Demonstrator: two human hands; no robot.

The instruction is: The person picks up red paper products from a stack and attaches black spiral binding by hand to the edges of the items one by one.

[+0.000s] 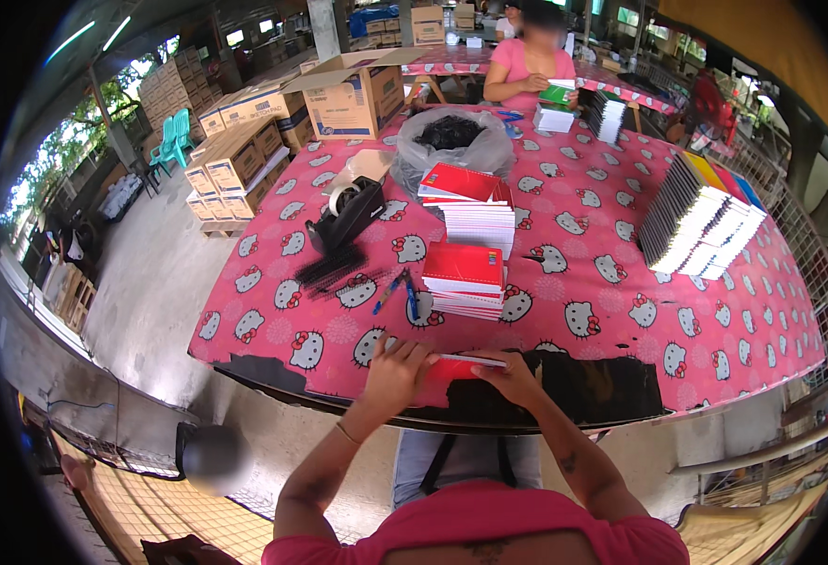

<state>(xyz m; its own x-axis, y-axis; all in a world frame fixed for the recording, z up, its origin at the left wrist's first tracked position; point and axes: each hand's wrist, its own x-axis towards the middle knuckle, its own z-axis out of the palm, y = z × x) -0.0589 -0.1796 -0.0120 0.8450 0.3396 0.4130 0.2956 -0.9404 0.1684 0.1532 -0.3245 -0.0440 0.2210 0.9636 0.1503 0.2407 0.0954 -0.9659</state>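
At the table's near edge, I hold a thin red-covered notebook [455, 368] nearly edge-on. My left hand [398, 371] is closed on its left end, and my right hand [512, 379] grips the right end. Just beyond it stands a short stack of red-covered notebooks [465, 267], white page edges facing me. A taller red stack [478, 222] rises behind, its top pieces askew. Left of the near stack lie blue-handled pliers [413, 299] and another slim blue tool [387, 294]. Black binding coils [331, 269] are heaped farther left.
A black tape dispenser [350, 218] and a clear bag of black coils [451, 134] stand farther back. Spiral-bound notebooks [701, 221] are stacked at right. Across the table, a person in pink [531, 71] holds a green notebook [557, 93]. Cardboard boxes [348, 99] stand back left.
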